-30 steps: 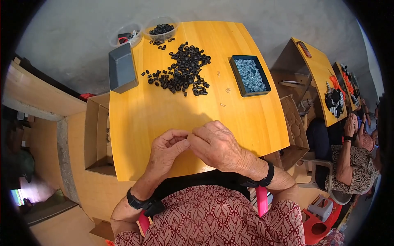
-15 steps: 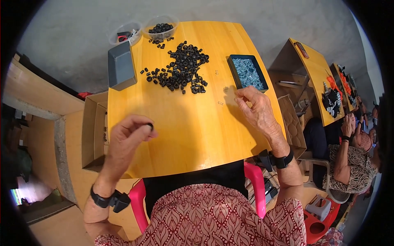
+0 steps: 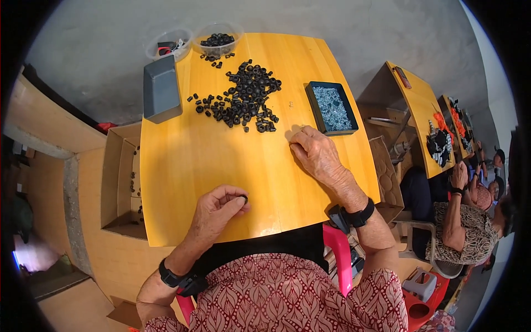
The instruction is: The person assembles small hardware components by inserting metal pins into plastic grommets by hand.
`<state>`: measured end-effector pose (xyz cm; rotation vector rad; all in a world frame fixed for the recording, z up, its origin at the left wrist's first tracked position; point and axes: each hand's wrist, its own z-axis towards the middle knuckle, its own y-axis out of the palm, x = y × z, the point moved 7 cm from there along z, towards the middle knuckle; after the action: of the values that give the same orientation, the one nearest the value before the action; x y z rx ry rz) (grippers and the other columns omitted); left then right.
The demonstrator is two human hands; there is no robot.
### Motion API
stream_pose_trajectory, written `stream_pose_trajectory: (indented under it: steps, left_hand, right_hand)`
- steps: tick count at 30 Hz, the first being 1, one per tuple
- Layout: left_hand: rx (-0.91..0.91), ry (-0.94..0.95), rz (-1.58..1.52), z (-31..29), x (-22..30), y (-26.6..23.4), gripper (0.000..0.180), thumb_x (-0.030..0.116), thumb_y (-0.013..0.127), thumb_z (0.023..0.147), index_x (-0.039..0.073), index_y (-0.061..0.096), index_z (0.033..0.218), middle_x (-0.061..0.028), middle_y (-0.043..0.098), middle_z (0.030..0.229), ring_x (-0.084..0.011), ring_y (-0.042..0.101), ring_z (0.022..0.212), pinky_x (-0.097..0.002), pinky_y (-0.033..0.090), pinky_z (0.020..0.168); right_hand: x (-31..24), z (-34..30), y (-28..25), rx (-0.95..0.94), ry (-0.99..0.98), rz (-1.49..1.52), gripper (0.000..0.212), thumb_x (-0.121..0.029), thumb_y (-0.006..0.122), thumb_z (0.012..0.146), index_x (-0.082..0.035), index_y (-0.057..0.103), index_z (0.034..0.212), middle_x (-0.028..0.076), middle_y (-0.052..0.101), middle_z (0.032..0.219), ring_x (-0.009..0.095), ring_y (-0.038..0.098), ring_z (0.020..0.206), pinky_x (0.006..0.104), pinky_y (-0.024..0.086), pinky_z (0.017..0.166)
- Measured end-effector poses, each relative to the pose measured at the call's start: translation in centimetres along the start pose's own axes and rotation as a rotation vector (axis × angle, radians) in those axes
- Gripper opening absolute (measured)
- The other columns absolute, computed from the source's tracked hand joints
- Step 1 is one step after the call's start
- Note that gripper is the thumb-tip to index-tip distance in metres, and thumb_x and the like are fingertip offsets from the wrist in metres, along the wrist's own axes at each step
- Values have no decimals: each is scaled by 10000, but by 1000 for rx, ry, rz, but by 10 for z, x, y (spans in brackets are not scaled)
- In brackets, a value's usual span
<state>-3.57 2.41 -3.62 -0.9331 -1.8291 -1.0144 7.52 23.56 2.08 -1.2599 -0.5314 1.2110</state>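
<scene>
My left hand (image 3: 215,213), low over the near edge of the table, pinches a small black ring-like piece (image 3: 244,198) between thumb and fingertips. My right hand (image 3: 318,155) rests low over the tabletop, left of the dark tray. Its thumb and index finger are bent together; whatever they pinch is hidden or too small to make out. Beyond both hands lies a loose pile of small black round pieces (image 3: 246,94). A tiny clear piece (image 3: 291,104) lies between that pile and the dark tray (image 3: 356,128), which holds many small clear bluish pieces (image 3: 332,108).
An open grey bin (image 3: 161,91) stands at the table's far left. Behind it are a clear tub with tools (image 3: 168,47) and a clear bowl of black pieces (image 3: 217,40). A cardboard box (image 3: 119,182) sits left of the table. Another person (image 3: 464,227) sits at right.
My left hand has moved right and nearer to me with the black piece. My right hand has moved left from the tray's near edge to where loose clear pieces lay.
</scene>
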Motion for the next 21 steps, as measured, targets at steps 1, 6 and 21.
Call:
stream_pose_trajectory:
  steps: [1, 6, 21]
  left_hand:
    - [2, 2, -2, 0, 0, 0, 193, 114, 608, 957, -23, 624, 1093, -71, 683, 939, -127, 657, 865, -255, 531, 797]
    - [3, 39, -16, 1, -2, 1, 204, 121, 606, 961, -27, 619, 1101, -74, 682, 933, -131, 656, 873, -256, 534, 812]
    - [9, 57, -51, 2, -2, 1, 191, 104, 600, 966, -23, 616, 1108, -65, 671, 965, -134, 659, 898, -263, 540, 829]
  right_hand:
    - [-1, 0, 1, -1, -3, 0, 113, -61, 675, 821, 0, 670, 916, 152, 618, 867, 324, 643, 818, 398, 553, 709]
    - [4, -2, 1, 77, -12, 27, 80, -31, 669, 811, 6, 657, 881, 145, 622, 842, 338, 646, 780, 401, 550, 676]
    - [26, 26, -31, 225, 9, -22, 82, -36, 665, 823, 8, 656, 892, 145, 630, 833, 316, 652, 724, 388, 544, 656]
